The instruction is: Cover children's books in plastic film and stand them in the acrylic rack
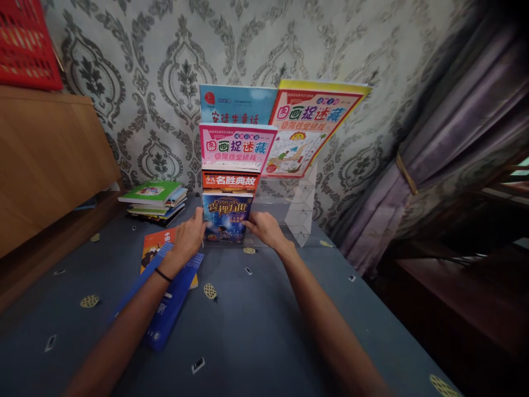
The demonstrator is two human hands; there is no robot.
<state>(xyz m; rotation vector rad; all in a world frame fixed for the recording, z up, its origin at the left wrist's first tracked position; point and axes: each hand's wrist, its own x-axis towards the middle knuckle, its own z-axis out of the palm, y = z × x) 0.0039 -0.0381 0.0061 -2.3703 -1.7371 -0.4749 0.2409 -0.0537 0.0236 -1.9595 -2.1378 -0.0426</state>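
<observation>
A dark blue book (227, 218) stands upright in the lowest front tier of a clear display rack (276, 199). My left hand (190, 234) grips its left edge. At its right edge, my right hand (264, 227) pinches the cover side with bent fingers. Behind it rise an orange-titled book (230, 180), a pink book (237, 144) and a light blue book (239, 103), stepped upward. To their right, a red-and-yellow-edged picture book (308, 129) leans in the upper tier. Beneath my left forearm lie a blue book (176, 300) and an orange book (155, 245).
A stack of books with a green one (151, 192) on top sits at the back left. Beyond it are a wooden cabinet (53, 160) and a red basket (28, 47). The rack stands near the patterned wall (152, 71); a tied curtain (397, 171) hangs at the right.
</observation>
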